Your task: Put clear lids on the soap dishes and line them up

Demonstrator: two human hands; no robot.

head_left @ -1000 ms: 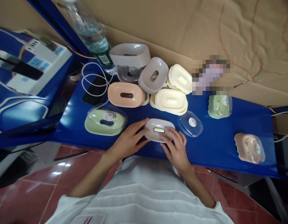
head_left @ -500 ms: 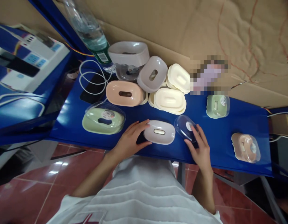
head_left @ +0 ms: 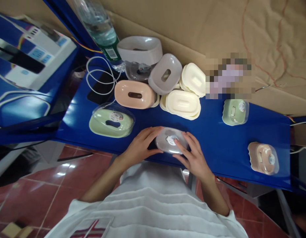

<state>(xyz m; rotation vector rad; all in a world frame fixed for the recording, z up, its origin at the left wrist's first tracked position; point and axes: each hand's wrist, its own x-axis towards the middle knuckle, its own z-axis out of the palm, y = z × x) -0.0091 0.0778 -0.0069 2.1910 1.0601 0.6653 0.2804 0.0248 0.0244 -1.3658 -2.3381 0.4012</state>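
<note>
The clear plastic lid has moved from the right onto the grey oval box, which we see near the blue table's front edge. The left hand grasps the box's left end; the right grips the lid's right end.

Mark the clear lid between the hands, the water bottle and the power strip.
Clear lid (head_left: 171, 140): head view, its label.
Water bottle (head_left: 101, 32): head view, its side.
Power strip (head_left: 52, 54): head view, its casing.

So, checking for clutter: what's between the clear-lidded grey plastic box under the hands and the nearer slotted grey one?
In the head view, beyond the lidded grey box: a strip of blue tabletop, then overlapping cream oval plastic pieces.
</note>
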